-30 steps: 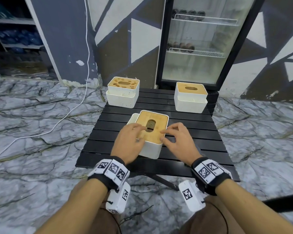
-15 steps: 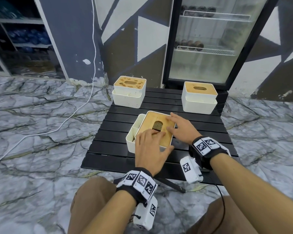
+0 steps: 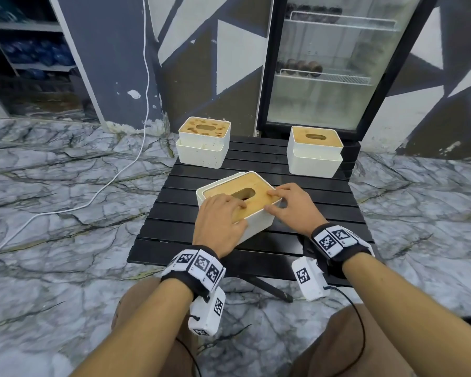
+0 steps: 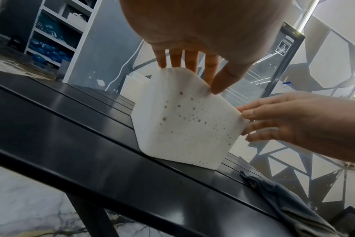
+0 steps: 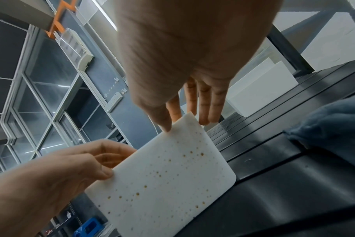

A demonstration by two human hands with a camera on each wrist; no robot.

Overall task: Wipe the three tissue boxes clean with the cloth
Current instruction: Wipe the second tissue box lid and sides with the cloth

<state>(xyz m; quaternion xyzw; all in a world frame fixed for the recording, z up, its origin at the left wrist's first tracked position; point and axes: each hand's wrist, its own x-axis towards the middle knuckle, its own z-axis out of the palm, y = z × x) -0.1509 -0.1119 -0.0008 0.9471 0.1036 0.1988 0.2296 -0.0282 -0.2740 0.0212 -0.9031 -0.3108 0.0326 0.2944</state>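
Three white tissue boxes with wooden lids stand on a black slatted table (image 3: 259, 167). The near box (image 3: 256, 227) sits askew in the middle, and brown specks dot its white side (image 4: 182, 120). My left hand (image 3: 239, 214) lies over its near corner, fingers on the lid and thumb on the side. My right hand (image 3: 271, 200) pinches its right corner between thumb and fingers. The back-left box (image 3: 204, 148) has a stained lid. The back-right box (image 3: 314, 156) looks cleaner. A blue-grey cloth (image 4: 284, 197) lies loose on the table's near right, beside my right wrist.
A glass-door fridge (image 3: 324, 63) stands right behind the table. Shelving (image 3: 25, 50) fills the far left. A white cable (image 3: 114, 180) trails over the marble floor. My knees are just below the table's front edge.
Both hands have turned the near box clockwise, so its side compartment now faces away from me. My left hand has shifted to the near corner.
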